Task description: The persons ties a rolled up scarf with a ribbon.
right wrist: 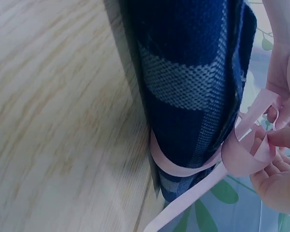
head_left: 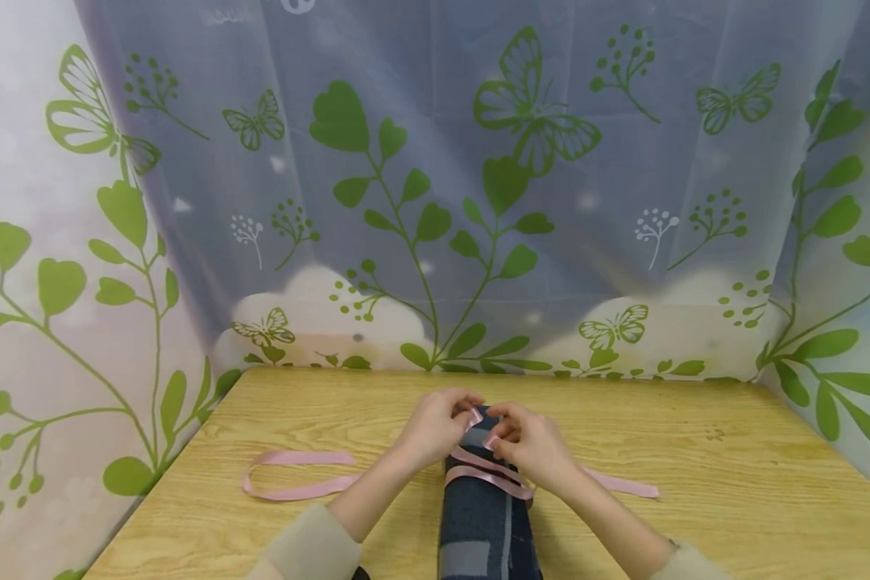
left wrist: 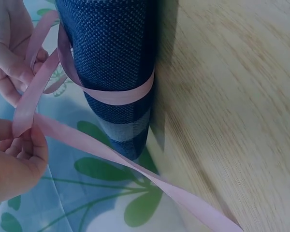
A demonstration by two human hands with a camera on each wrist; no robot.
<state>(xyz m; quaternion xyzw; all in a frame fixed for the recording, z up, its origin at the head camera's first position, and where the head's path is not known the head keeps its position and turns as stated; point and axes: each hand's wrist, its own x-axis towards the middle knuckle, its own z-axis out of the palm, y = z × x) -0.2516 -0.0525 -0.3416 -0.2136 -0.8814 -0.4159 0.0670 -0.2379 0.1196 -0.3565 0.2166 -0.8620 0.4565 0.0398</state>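
A roll of dark blue and grey checked cloth [head_left: 474,528] lies lengthwise on the table, pointing away from me. Pink satin ribbon [head_left: 304,457] goes round the roll near its far end, and its loose tails trail on the table to both sides. Above that end, my left hand [head_left: 435,427] pinches one part of the ribbon between thumb and fingers. Just to its right, my right hand [head_left: 536,447] pinches another part. The left wrist view shows the ribbon [left wrist: 118,96] lying across the cloth, with loops rising between both hands. Curled fingers partly hide where the loops cross.
The wooden table [head_left: 696,459] extends on both sides of the roll. Behind it hangs a blue-grey curtain [head_left: 435,266] printed with green leaves and butterflies, and similar printed sheets flank the left and right. A small black thing [head_left: 361,573] shows beside the left sleeve.
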